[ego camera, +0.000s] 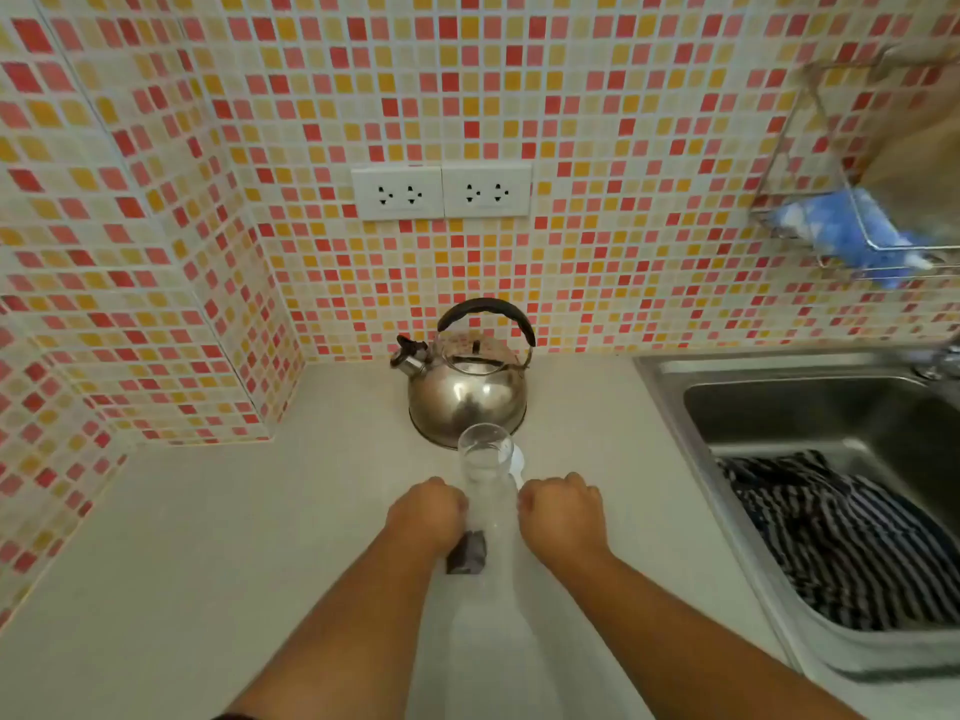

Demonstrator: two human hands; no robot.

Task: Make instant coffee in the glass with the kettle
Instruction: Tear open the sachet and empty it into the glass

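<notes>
A steel kettle (467,392) with a black handle stands on the counter against the tiled wall. Just in front of it is a clear glass (484,454), upright and with nothing dark in it. My left hand (428,514) is closed to the left of the glass, and a dark coffee sachet (466,556) hangs from under its fingers. My right hand (563,514) is curled into a fist to the right of the glass. A small white object (517,466) lies between the glass and that fist; I cannot tell whether the fist grips it.
A steel sink (779,402) lies to the right with a striped cloth (836,537) in it. A wire rack (852,220) holding a blue item hangs on the wall above it. Two wall sockets (441,192) sit above the kettle. A tiled corner juts out on the left.
</notes>
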